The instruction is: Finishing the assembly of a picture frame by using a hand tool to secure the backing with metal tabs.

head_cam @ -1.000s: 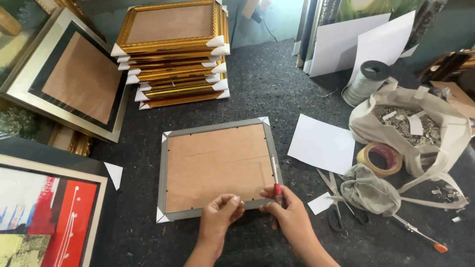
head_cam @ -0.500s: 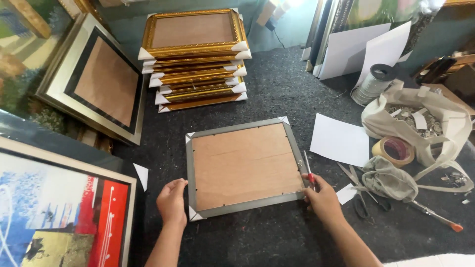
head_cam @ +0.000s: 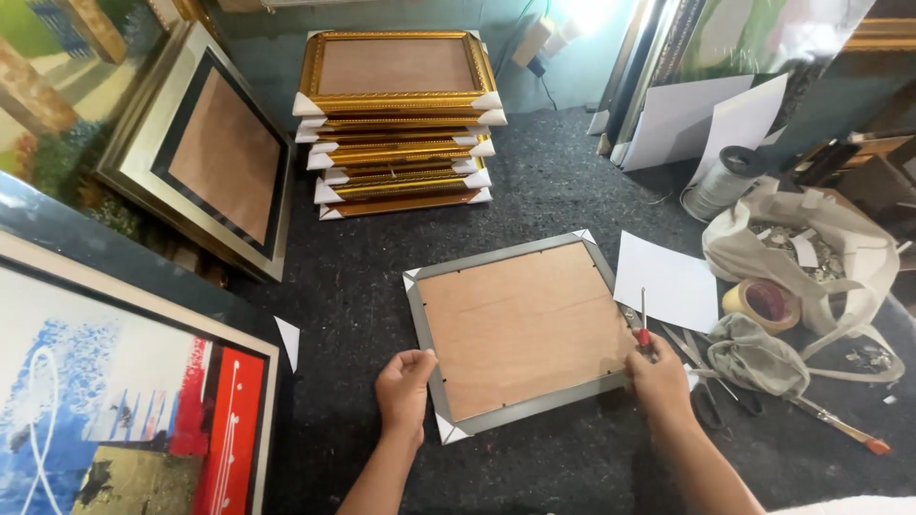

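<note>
A grey picture frame [head_cam: 520, 330] lies face down on the dark felt table [head_cam: 563, 181], showing its brown backing board and white corner protectors. My left hand [head_cam: 405, 388] grips the frame's near left edge. My right hand [head_cam: 656, 375] rests at the frame's right edge and holds a small red-handled tool [head_cam: 642, 329] with a thin metal shaft pointing up.
A stack of gold frames [head_cam: 396, 114] stands at the back. Framed pictures lean at the left [head_cam: 215, 153] and near left [head_cam: 124, 401]. White paper [head_cam: 668, 281], tape roll [head_cam: 763, 303], a cloth bag [head_cam: 811, 248], scissors [head_cam: 701, 377] and a brush [head_cam: 840, 424] lie to the right.
My hands moved apart from the frame's near edge: the left to the left side, the right with the tool to the right edge. The view shifted.
</note>
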